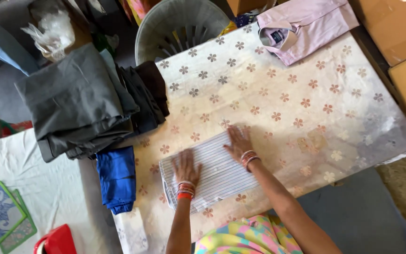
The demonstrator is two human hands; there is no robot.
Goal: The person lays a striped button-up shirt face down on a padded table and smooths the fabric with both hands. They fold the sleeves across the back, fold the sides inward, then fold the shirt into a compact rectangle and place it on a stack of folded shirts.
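A folded white shirt with thin dark stripes (214, 176) lies on the flower-patterned table cover (306, 117) near the front edge. My left hand (185, 167) rests flat on the shirt's left part, fingers spread. Over its upper right corner my right hand (237, 142) presses flat too. Both wrists wear red and orange bangles. Neither hand grips anything.
A folded pale pink shirt (306, 26) lies at the table's far edge. A pile of grey and dark garments (85, 103) and a blue cloth (117, 178) sit at the left. A grey plastic basket (179, 28) stands behind; cardboard boxes (395, 28) at the right.
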